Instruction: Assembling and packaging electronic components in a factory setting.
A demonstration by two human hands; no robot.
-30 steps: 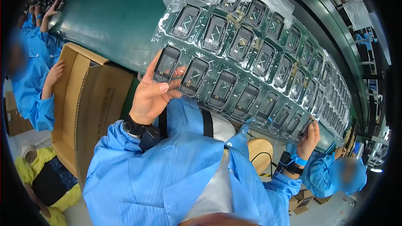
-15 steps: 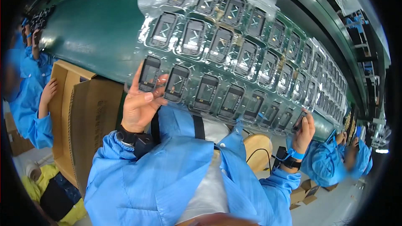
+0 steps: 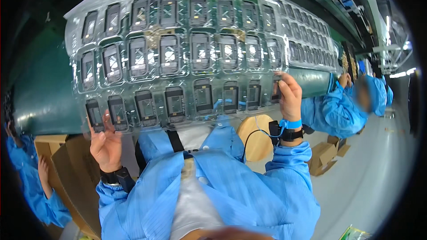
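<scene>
A wide clear plastic tray (image 3: 155, 81) spans the space in front of me, with three rows of dark rectangular frame-like parts (image 3: 174, 103) in its pockets. My left hand (image 3: 106, 149) is closed on the near left corner, some fingers showing through the clear plastic. At the near right corner, my right hand (image 3: 291, 95) pinches the tray's edge beside an end part. Glare whitens several parts in the middle row. Both wrists carry black bands, and a blue strap (image 3: 290, 124) circles the right one.
Beneath and beyond the tray runs a green work surface (image 3: 40, 93). Another loaded tray (image 3: 307, 40) lies to the right. An open cardboard box (image 3: 75, 169) stands at left, near a co-worker's hand (image 3: 43, 169). A round wooden stool (image 3: 255, 138) and another co-worker (image 3: 342, 111) are at right.
The tray has swung from sloping down rightward to nearly level, and sits farther left in the picture. My left hand is lower, my right higher; both still grip it. The view has shifted too.
</scene>
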